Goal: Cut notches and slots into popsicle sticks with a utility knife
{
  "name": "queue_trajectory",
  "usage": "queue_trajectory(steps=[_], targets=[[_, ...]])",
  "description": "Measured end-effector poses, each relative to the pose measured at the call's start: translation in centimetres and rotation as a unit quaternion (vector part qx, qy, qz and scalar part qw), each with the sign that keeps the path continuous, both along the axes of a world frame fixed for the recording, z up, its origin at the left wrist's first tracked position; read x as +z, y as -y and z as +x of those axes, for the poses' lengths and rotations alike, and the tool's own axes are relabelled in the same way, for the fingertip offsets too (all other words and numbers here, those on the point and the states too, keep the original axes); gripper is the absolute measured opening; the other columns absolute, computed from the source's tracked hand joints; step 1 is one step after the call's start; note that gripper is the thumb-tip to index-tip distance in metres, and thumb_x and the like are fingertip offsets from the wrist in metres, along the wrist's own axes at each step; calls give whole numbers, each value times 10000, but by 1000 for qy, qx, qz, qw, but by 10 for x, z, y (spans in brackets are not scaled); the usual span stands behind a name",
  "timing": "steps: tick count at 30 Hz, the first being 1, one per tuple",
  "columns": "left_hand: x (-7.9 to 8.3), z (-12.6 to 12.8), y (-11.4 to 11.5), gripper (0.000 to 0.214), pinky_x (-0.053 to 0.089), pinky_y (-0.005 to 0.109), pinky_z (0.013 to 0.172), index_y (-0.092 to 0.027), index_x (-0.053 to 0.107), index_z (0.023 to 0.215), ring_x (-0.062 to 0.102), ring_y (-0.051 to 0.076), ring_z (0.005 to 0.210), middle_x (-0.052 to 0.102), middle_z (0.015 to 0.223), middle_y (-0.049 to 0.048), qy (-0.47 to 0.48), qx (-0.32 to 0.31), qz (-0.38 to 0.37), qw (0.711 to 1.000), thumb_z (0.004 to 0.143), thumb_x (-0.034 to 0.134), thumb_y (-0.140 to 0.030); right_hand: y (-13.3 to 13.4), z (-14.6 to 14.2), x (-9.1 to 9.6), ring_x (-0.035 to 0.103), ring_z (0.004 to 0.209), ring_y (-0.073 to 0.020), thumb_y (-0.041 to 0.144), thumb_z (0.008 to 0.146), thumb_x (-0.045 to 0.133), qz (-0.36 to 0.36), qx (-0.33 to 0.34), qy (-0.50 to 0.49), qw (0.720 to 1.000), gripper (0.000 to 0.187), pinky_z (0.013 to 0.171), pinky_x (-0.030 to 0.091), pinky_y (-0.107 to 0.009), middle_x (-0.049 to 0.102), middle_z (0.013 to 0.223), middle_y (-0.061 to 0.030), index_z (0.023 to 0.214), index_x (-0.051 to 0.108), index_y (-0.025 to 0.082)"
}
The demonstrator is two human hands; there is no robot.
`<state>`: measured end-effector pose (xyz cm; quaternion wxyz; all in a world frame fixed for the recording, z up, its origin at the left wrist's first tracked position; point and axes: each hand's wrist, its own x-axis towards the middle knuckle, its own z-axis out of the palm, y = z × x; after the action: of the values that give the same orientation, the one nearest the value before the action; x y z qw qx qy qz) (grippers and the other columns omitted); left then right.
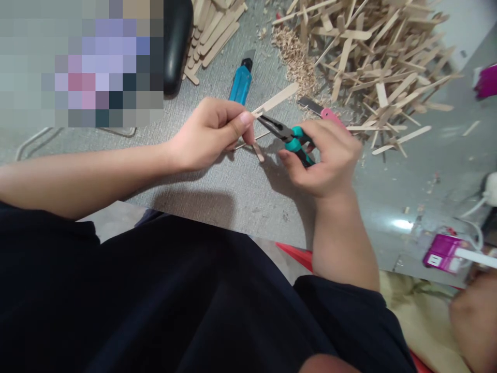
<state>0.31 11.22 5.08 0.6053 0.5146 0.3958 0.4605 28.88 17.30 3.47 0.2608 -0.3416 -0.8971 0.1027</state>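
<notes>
My left hand (212, 132) is closed in a pinch around a flat wooden craft stick (277, 98) that points up and to the right. My right hand (330, 155) grips teal-handled needle-nose pliers (289, 135), whose black jaws meet the stick right at my left fingertips. A short cut piece of stick (258, 152) lies on the grey mat just below the jaws.
A blue utility knife (240, 83) lies beyond my left hand. A pink-handled cutter (324, 113) sits by a large heap of cut sticks (373, 62) and shavings (295, 54). Neat sticks (212, 31) are stacked at top. Another person's hand (476, 321) is at lower right near a magenta box (444, 254).
</notes>
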Motion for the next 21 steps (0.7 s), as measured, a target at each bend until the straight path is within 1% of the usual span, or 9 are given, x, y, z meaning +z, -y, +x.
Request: queue_trajectory(steps=[3, 5, 8, 10, 12, 15, 18, 21], targets=[[-5, -2, -4, 598, 241, 276, 444, -195, 748, 812, 314, 52, 442, 435, 510, -81, 13, 27, 1, 1000, 974, 801, -768, 1, -1, 1, 767, 952, -343, 722, 1038, 713, 7, 23, -15, 1000, 496, 850, 623, -508, 783, 1048, -130, 1216, 756, 261], [-7, -2, -6, 564, 187, 303, 449, -207, 749, 789, 291, 50, 442, 418, 509, -82, 23, 42, -5, 999, 990, 803, -731, 2, -2, 1, 784, 982, -360, 672, 1040, 730, 13, 35, -19, 999, 460, 872, 630, -527, 799, 1081, -134, 1244, 764, 261], [-9, -4, -9, 534, 169, 336, 442, -231, 757, 771, 285, 47, 429, 412, 491, -82, 40, 45, 13, 998, 957, 838, -725, 3, -2, 1, 793, 1028, -387, 652, 1020, 766, 8, 38, -21, 999, 474, 903, 634, -549, 807, 1119, -153, 1282, 782, 258], [-11, -5, -12, 527, 175, 353, 448, -242, 766, 767, 292, 47, 433, 422, 492, -77, 37, 43, 32, 998, 944, 845, -731, 2, -3, 2, 787, 1006, -376, 646, 1009, 790, -11, 39, -43, 998, 465, 892, 632, -539, 804, 1097, -147, 1275, 797, 265], [-10, -6, -13, 517, 196, 361, 477, -244, 768, 756, 302, 56, 458, 427, 491, -69, 19, 39, 50, 998, 974, 823, -709, 1, -4, 5, 772, 940, -342, 624, 1017, 794, -40, 46, -79, 995, 411, 850, 622, -510, 798, 1048, -123, 1244, 812, 282], [-4, -8, -13, 529, 180, 362, 524, -227, 775, 742, 285, 70, 498, 413, 471, -59, 5, 2, 87, 996, 985, 818, -696, -1, -5, 10, 743, 848, -290, 598, 1026, 797, -100, 65, -121, 986, 329, 765, 582, -456, 794, 962, -82, 1167, 838, 303], [7, -8, -9, 538, 134, 339, 557, -176, 786, 755, 277, 61, 510, 407, 495, -55, 4, -39, 73, 997, 994, 820, -657, -1, -5, 15, 707, 779, -248, 601, 1000, 835, -169, 89, -142, 971, 310, 696, 519, -408, 791, 901, -50, 1124, 865, 319], [16, -7, -5, 435, 136, 317, 562, -148, 802, 795, 282, 50, 496, 389, 507, -69, 17, -61, 52, 997, 986, 849, -536, -1, -2, 16, 697, 757, -214, 564, 1000, 859, -240, 120, -152, 951, 284, 673, 495, -375, 805, 902, -34, 1150, 899, 327]])
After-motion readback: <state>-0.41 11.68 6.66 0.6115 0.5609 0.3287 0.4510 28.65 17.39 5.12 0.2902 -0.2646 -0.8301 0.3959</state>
